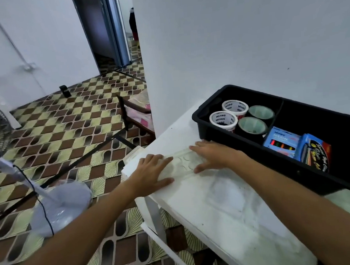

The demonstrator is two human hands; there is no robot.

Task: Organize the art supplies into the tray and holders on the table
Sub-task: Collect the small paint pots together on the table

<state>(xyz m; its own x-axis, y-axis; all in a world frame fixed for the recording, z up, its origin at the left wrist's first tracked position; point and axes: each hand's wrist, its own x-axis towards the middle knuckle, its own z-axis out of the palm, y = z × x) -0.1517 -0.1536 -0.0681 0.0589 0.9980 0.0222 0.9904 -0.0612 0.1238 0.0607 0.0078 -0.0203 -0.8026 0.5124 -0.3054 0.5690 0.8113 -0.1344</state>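
Note:
A white paint palette (183, 162) with round wells lies on the white table (224, 202) near its left end. My left hand (153, 170) lies flat on the palette's left part, fingers straight. My right hand (214, 156) rests flat on its right part. To the right stands a black tray (290, 100). Its left compartment holds two white tape rolls (224, 120) and two dark rolls (252, 125). The front compartment holds a blue crayon box (282, 142) and a blue marker pack (315, 153).
The tray's back right compartment looks dark and bare. A standing fan (58, 205) stands on the patterned floor to the left of the table. A wooden chair with a pink cushion (138, 112) sits behind the table, beside the white wall.

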